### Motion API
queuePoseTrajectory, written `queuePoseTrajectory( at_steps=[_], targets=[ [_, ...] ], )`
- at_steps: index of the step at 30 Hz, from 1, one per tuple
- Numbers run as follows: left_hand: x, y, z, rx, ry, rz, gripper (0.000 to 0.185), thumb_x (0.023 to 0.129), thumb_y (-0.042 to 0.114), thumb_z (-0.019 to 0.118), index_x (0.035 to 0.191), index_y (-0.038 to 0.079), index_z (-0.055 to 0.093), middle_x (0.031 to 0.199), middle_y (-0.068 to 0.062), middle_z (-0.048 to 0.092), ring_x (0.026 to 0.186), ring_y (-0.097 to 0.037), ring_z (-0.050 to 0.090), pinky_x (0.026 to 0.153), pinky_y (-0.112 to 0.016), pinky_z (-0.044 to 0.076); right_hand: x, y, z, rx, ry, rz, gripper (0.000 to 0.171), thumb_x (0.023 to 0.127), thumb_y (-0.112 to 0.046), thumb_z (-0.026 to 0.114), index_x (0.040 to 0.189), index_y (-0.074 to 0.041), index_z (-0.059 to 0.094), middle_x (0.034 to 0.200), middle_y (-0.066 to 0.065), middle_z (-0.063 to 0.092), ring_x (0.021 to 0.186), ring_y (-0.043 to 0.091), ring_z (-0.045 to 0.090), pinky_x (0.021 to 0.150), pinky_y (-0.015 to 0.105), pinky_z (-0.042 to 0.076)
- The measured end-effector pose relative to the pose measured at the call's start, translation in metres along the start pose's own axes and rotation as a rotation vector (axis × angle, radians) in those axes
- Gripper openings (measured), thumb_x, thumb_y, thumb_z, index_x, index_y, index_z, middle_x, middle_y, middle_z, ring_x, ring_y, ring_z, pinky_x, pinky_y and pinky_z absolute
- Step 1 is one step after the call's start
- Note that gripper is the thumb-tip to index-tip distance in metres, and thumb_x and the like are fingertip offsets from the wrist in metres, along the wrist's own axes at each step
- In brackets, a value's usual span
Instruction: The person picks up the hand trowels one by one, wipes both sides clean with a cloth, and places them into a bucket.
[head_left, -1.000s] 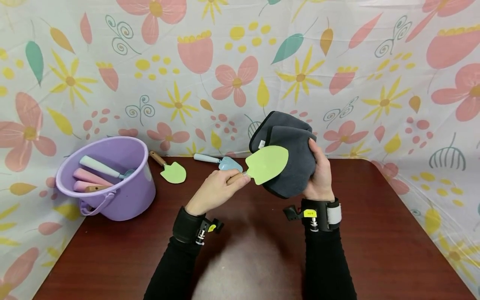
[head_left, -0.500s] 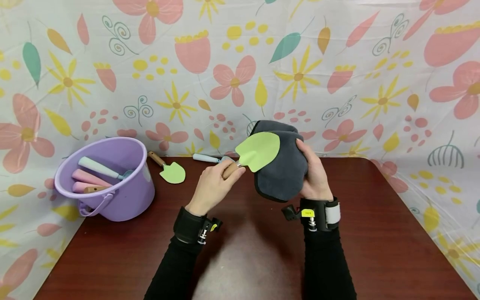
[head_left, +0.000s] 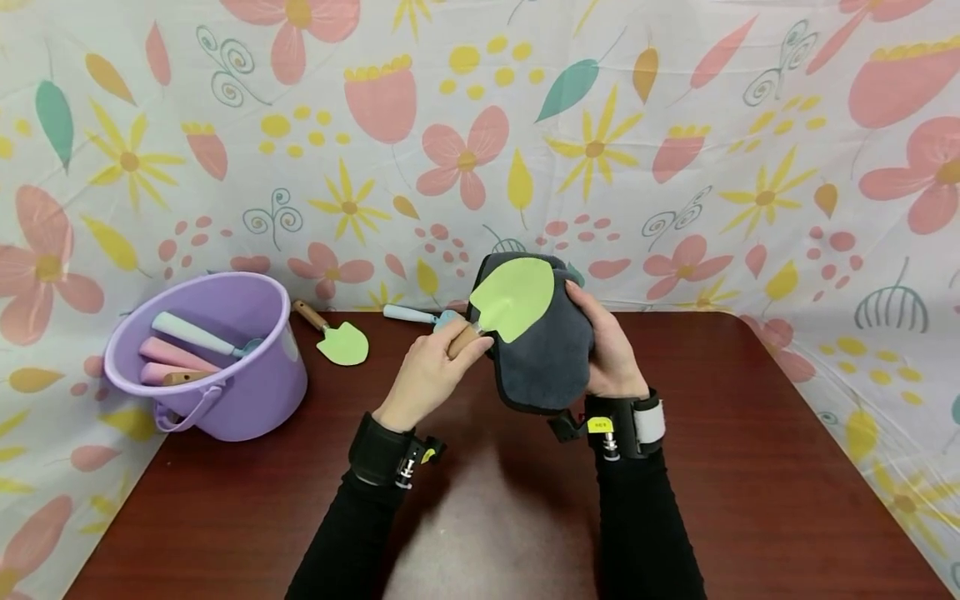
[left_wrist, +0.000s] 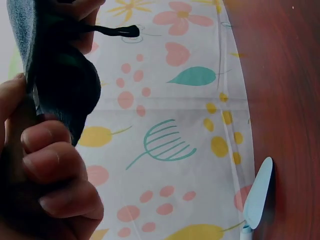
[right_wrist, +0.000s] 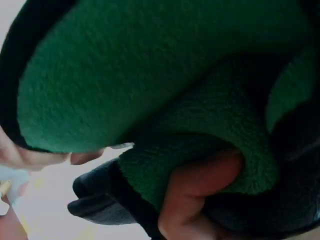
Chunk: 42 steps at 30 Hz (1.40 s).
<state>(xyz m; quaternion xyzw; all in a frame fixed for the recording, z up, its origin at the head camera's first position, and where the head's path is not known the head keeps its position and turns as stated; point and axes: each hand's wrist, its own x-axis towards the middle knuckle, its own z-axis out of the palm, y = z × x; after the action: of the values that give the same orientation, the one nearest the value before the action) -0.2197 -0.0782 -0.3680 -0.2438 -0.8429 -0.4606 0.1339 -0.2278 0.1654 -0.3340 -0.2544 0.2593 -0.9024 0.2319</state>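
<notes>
Cloth (head_left: 546,358) lowered, nearer; right wrist view shows green inner face (right_wrist: 150,75).

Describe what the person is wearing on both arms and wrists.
Both arms are in long black sleeves. The left wrist carries a wide black strap with a small black mount and a yellow spot on it. The right wrist has a black strap with a pale grey patch, a yellow label and a dark mount. Both hands are bare.
</notes>
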Motion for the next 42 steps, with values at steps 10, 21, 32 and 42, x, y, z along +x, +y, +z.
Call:
queuePoseTrajectory(
  at_steps=[10,21,32,42],
  targets=[
    [0.001,-0.002,-0.005,-0.049,-0.187,-0.059,0.047,0.095,0.056,0.054,0.075,0.017,0.039,0.066,0.004,0.027,0.057,-0.011,0.026,0.058,-0.028,0.027,-0.007,-0.008,-0.001,0.102,0.076,-0.168,0.030,0.106,-0.019,0.041,0.131,-0.005,0.050,0.109,0.012,0.056,0.097,0.028,0.060,0.086,0.035,0.050],
    [-0.002,-0.009,-0.019,-0.062,-0.334,-0.100,0.047,0.095,0.057,0.054,0.076,0.016,0.043,0.066,0.002,0.030,0.058,-0.011,0.027,0.059,-0.027,0.028,-0.017,-0.014,0.002,0.222,0.070,-0.245,0.027,0.106,-0.015,0.041,0.130,-0.004,0.048,0.101,0.012,0.057,0.091,0.029,0.062,0.084,0.037,0.051],
    [-0.011,-0.023,-0.053,0.124,-0.302,-0.182,0.041,0.094,0.056,0.057,0.079,0.018,0.057,0.063,0.005,0.036,0.058,-0.012,0.038,0.062,-0.032,0.037,-0.023,-0.049,0.006,0.020,0.134,-0.196,0.040,0.106,-0.016,0.043,0.145,-0.010,0.036,0.129,0.010,0.050,0.111,0.028,0.058,0.099,0.038,0.044],
    [-0.003,-0.016,-0.142,0.495,-0.381,-0.144,0.042,0.098,0.049,0.056,0.071,0.015,0.053,0.063,0.004,0.043,0.058,-0.014,0.044,0.062,-0.033,0.037,-0.023,-0.090,0.002,-0.511,0.237,0.066,0.038,0.108,-0.025,0.035,0.143,-0.011,0.032,0.140,0.004,0.035,0.116,0.018,0.052,0.097,0.035,0.045]
  ],
)
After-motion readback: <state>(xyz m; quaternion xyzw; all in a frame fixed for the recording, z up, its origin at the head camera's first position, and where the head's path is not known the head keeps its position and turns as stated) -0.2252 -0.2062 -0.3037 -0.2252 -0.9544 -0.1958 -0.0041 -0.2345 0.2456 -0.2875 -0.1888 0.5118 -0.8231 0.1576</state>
